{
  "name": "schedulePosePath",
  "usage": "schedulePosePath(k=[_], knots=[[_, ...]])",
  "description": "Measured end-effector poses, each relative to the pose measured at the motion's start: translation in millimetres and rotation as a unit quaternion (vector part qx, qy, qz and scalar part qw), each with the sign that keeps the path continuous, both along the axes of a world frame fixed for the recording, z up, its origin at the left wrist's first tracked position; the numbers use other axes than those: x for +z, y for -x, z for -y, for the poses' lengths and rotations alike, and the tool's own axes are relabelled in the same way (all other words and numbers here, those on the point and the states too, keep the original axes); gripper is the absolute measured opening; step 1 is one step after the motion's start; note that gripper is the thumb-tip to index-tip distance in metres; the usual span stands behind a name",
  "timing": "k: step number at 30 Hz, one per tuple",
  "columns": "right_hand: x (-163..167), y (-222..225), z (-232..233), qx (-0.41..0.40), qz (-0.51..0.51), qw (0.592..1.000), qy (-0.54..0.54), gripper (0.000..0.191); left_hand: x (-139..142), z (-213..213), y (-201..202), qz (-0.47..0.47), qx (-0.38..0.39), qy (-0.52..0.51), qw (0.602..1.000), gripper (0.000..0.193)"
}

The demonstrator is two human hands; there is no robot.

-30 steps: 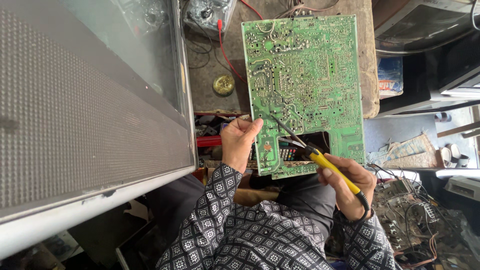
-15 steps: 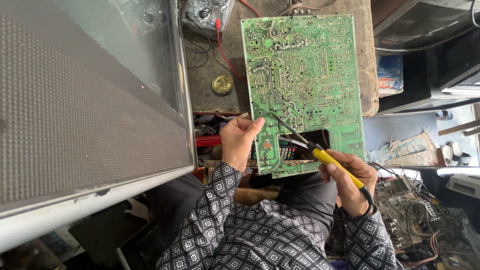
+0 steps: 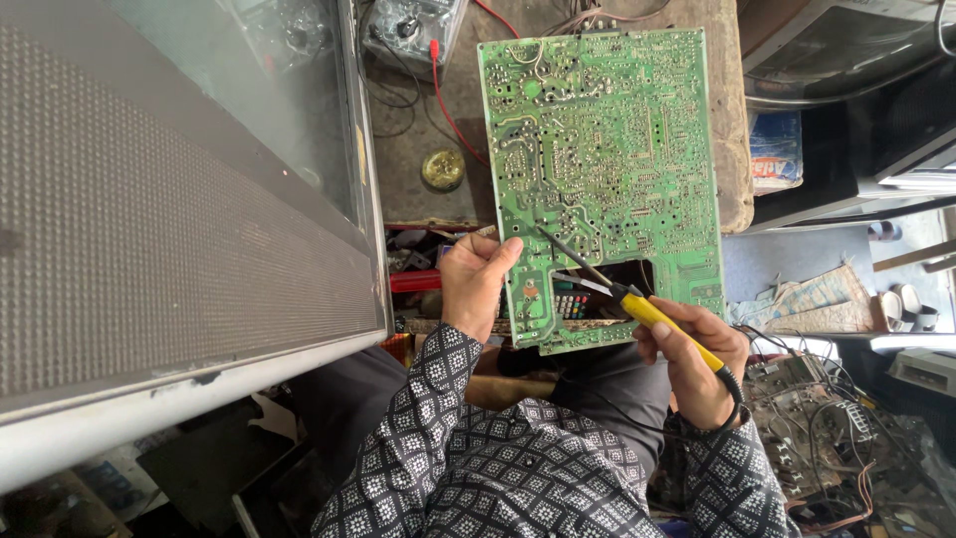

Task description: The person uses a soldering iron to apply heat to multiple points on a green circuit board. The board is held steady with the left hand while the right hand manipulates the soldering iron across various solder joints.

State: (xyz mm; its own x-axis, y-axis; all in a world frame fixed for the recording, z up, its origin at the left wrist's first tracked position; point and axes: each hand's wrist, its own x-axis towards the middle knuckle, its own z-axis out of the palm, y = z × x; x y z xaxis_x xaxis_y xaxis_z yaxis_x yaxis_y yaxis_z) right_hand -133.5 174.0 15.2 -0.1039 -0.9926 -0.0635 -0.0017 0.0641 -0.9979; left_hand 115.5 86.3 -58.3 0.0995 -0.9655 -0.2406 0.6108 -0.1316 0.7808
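A large green circuit board (image 3: 607,149) lies solder side up on a worn wooden bench, its near end hanging over the edge. My left hand (image 3: 476,284) grips the board's near left corner, thumb on top. My right hand (image 3: 697,359) holds a yellow-handled soldering iron (image 3: 657,317); its dark tip rests on the board near the lower middle, just above a rectangular cut-out. A thin wire or solder strand also leads from my right hand to the board. Both sleeves are black with a white diamond pattern.
A big grey television set (image 3: 169,229) with its glass screen fills the left side. A round brass tin (image 3: 443,169) and a meter with red and black leads (image 3: 408,25) sit on the bench (image 3: 732,169). Loose boards and wires (image 3: 836,418) pile up at lower right.
The soldering iron tip has shifted slightly along the board near the cut-out. My left hand keeps its grip on the board's corner.
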Motion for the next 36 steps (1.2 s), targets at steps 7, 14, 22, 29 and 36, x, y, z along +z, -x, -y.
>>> schedulePosePath(k=[7,14,22,29,36], knots=[[10,-2,-3,0.016,-0.138,0.990,0.021,0.029,-9,2,1,-0.016,-0.005,0.001,1.000,0.020],[1,0,3,-0.005,-0.024,0.999,0.043,0.026,-8,12,5,-0.121,-0.009,0.027,0.992,0.021],[-4,1,2,-0.008,0.023,0.999,0.042,0.028,9,13,4,-0.192,-0.058,0.004,0.980,0.017],[-4,1,2,-0.006,-0.004,0.999,0.046,0.028,0,16,5,-0.220,-0.073,0.037,0.972,0.016],[4,-3,0,-0.013,-0.041,0.998,0.039,0.027,-10,16,6,-0.199,-0.077,0.034,0.976,0.017]])
